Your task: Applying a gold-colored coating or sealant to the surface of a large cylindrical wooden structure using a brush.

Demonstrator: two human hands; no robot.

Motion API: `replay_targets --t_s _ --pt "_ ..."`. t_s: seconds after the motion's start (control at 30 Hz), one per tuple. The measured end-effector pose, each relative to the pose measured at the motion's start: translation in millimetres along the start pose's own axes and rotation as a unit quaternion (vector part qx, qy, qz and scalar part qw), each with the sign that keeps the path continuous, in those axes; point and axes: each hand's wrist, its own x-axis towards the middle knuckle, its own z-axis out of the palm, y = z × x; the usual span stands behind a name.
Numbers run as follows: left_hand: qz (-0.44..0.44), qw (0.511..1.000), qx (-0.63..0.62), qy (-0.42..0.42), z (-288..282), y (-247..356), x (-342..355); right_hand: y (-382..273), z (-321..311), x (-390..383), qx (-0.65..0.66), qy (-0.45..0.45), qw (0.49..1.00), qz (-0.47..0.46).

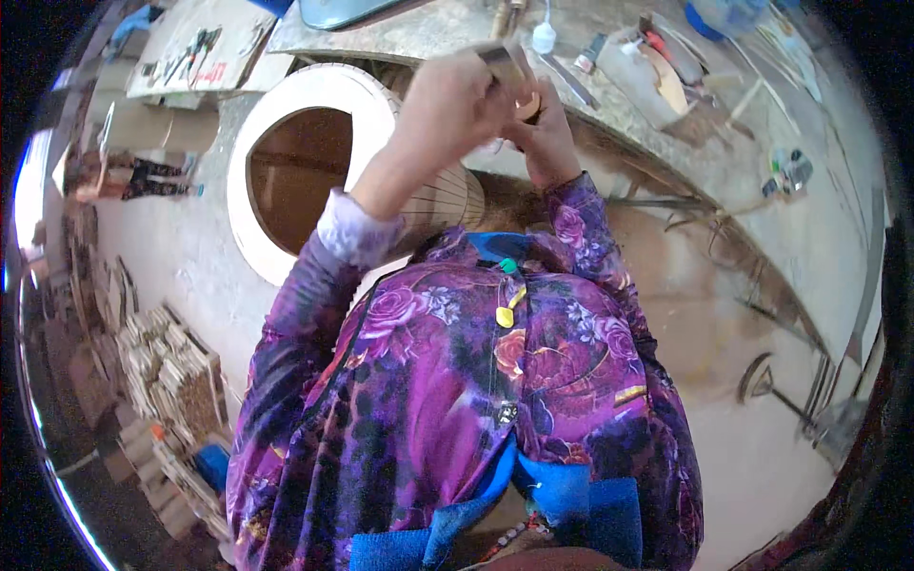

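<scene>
Over the workbench edge, my two raised hands are close together, a little blurred. My left hand has its fingers curled at a dark and tan flat piece, which I cannot make out well. My right hand is closed on a small brown, curved piece, partly hidden by the fingers. Beneath and left of my left forearm stands a large, white, round-rimmed hollow form with a brown inside and thin lines down its outer side. My left wrist overlaps its rim.
The long workbench runs across the far side, carrying a shallow tray of tools and pieces, and a white bottle. Hand tools lie on a far-left table. Another person stands left. Stacked wood is at lower left.
</scene>
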Motion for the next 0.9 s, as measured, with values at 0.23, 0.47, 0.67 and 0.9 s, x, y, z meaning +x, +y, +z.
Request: replay_targets --t_s 0.23,0.47,0.67,0.9 --pt "-0.068 0.997 0.004 0.033 18.1 -2.1 29.6 -24.8 -29.0 50.7 0.014 -0.034 0.997 0.062" --pt "-0.127 0.989 0.019 0.072 23.4 0.5 45.5 -35.2 -38.9 78.3 -0.007 -0.121 0.989 0.087" --pt "-0.163 0.978 0.027 0.13 17.3 -17.5 57.9 -32.7 -43.1 94.2 -0.025 -0.185 0.978 0.098" --pt "-0.195 0.974 0.053 0.103 29.0 -19.6 33.2 -15.1 -33.5 103.5 0.083 -0.234 0.956 0.159"
